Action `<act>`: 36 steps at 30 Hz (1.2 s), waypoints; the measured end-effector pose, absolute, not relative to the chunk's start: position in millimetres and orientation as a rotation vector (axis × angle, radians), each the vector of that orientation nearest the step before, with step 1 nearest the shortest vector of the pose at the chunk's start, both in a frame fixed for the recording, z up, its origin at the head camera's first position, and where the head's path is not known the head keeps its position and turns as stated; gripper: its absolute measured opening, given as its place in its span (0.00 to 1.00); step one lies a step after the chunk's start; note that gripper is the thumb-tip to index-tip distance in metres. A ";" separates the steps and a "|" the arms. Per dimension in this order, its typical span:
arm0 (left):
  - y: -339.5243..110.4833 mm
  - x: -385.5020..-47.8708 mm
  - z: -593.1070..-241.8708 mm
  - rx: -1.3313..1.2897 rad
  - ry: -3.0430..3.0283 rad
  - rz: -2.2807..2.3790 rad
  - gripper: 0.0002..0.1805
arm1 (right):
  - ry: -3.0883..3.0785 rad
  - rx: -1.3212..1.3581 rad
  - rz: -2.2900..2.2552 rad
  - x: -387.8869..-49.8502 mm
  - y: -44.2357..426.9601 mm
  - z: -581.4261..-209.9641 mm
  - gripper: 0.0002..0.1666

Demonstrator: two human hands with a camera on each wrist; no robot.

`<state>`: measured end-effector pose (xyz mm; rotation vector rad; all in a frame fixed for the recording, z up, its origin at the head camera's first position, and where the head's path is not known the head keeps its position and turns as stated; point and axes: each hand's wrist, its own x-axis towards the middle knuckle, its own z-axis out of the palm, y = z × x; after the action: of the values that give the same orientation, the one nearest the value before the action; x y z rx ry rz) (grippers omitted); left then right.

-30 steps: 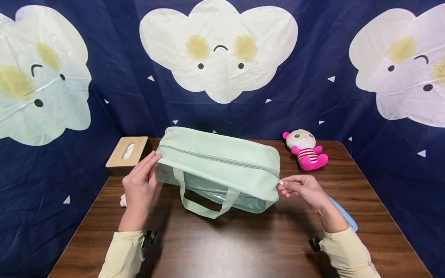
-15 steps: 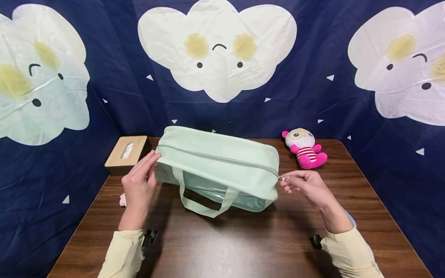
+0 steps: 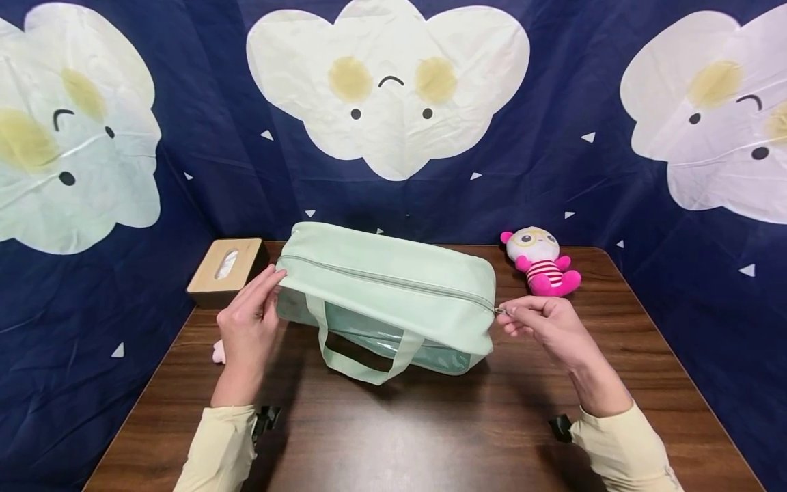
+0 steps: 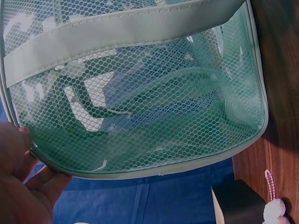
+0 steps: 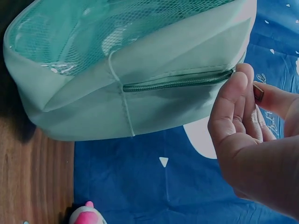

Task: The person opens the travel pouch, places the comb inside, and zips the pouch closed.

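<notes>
A mint green bag (image 3: pixel 393 273) with a strap handle (image 3: pixel 363 371) stands on the table, its zipper running along the top. At its left end the left hand (image 3: pixel 246 331) grips the upper corner; in the left wrist view the fingers of the left hand (image 4: pixel 28 182) hold the bag's piped edge beside the clear mesh-patterned panel (image 4: pixel 154 102). The right hand (image 3: pixel 556 338) pinches the zipper pull at the bag's right end. In the right wrist view the metal pull (image 5: pixel 258 93) shows between thumb and fingers of the right hand (image 5: pixel 252 135), near the zipper (image 5: pixel 177 81).
A wood-topped tissue box (image 3: pixel 224 270) stands at the back left of the brown table (image 3: pixel 393 437). A pink and white plush toy (image 3: pixel 544 263) sits at the back right. Behind the left hand lies a small pale pink item (image 3: pixel 218 352). A navy cloth with clouds (image 3: pixel 387 89) hangs behind.
The right hand has moved slightly up and right with the zipper pull, which now points outward from the bag's end. The blue item by the right forearm is now hidden. The left hand keeps its hold.
</notes>
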<state>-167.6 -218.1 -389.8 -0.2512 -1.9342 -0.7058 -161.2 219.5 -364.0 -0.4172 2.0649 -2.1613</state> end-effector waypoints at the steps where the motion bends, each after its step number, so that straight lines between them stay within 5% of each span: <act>1: -217.9 -167.8 -389.9 -0.254 -1.936 -0.707 0.15 | 2.068 -0.418 -2.160 -161.1 219.3 -363.1 0.17; 36: -215.9 -168.5 -390.7 -0.255 -1.913 -0.719 0.15 | 1.905 -0.616 -2.241 -159.7 201.2 -345.3 0.21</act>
<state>-168.5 -215.9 -390.7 -0.2549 -1.9127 -0.7193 -159.7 201.2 -345.3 -0.6156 1.9052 -2.2408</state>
